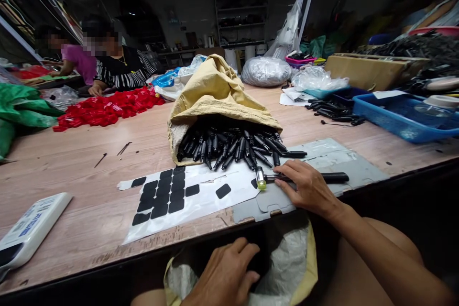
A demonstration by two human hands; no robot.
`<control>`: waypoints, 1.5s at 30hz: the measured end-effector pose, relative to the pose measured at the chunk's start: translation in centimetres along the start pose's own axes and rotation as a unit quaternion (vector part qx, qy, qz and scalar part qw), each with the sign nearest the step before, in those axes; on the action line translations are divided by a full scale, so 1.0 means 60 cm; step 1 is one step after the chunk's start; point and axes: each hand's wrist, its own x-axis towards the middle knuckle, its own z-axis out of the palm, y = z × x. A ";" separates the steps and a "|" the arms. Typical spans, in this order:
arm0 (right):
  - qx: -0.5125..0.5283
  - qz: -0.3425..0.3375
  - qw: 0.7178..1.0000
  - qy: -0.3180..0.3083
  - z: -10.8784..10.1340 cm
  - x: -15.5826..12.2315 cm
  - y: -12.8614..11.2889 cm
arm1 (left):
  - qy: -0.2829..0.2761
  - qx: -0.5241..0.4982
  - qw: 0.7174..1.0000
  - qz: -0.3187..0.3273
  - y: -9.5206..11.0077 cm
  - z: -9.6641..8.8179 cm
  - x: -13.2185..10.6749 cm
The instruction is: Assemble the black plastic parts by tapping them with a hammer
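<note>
Clock positions are read from the centre of the view. A wooden table [93, 191] carries a yellow sack [222, 91] at 12 o'clock. A second sack [303, 267] gapes at 6, below the table edge. A sheet [215, 210] bearing black stickers lies at 7. The left hand [227, 270], fingers loosely curved and thumb apart, is above the second sack. At 4, the right hand [308, 184] covers the shaft of a hammer [333, 178]; its grip cannot be told. Black tubes [236, 148] crowd the yellow sack's mouth.

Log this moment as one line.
Left hand: at open lower sack; Right hand: over hammer handle; Nearby: black pen-like pieces at mouth of tabletop sack, black squares on white sheet
</note>
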 end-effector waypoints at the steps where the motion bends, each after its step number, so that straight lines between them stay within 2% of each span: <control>1: 0.002 -0.003 1.000 0.003 0.000 -0.001 0.001 | 0.015 -0.020 0.999 0.038 0.011 -0.019 0.003; 2: 0.003 -0.005 1.000 0.005 0.001 -0.001 0.002 | 0.047 -0.038 0.996 0.073 0.022 -0.041 0.009; 4: 0.007 -0.009 1.000 0.011 0.001 -0.002 0.002 | 0.155 -0.050 0.982 0.097 0.036 -0.091 0.033; 6: 0.014 -0.010 1.000 0.014 0.001 -0.002 0.002 | 0.285 -0.011 0.957 0.041 0.032 -0.137 0.073; 7: 0.018 -0.009 1.000 0.014 0.001 -0.001 0.002 | 0.329 0.023 0.944 0.001 0.024 -0.156 0.096; 9: 0.027 -0.004 1.000 0.011 0.000 -0.001 0.002 | 0.365 0.093 0.923 -0.072 0.001 -0.184 0.143; 12: 0.034 0.005 0.999 0.008 -0.001 -0.001 0.004 | 0.332 0.177 0.915 -0.145 -0.032 -0.201 0.188; 15: 0.036 0.012 0.999 0.000 -0.001 -0.002 0.004 | 0.295 0.196 0.921 -0.164 -0.044 -0.197 0.187; 22: 0.030 0.010 0.999 -0.006 0.002 -0.003 0.004 | 0.283 0.044 0.955 -0.077 -0.040 -0.164 0.123; 25: 0.019 -0.007 1.000 0.004 0.003 -0.003 0.009 | 0.288 -0.022 0.956 -0.047 -0.044 -0.149 0.122; 28: 0.001 -0.012 0.998 0.062 -0.007 0.000 0.005 | 0.284 -0.056 0.957 -0.036 -0.050 -0.143 0.127; 32: 0.026 0.020 0.991 0.133 -0.035 0.018 -0.040 | 0.269 -0.080 0.960 -0.014 -0.056 -0.145 0.128; 35: 0.096 0.026 0.988 0.118 -0.045 0.034 -0.090 | 0.267 -0.085 0.960 0.002 -0.056 -0.147 0.125; 38: 0.115 0.032 0.990 0.077 -0.039 0.042 -0.126 | 0.262 -0.088 0.961 -0.001 -0.055 -0.148 0.124; 45: 0.124 0.035 0.990 0.063 -0.016 0.028 -0.151 | 0.251 -0.093 0.964 0.005 -0.049 -0.155 0.121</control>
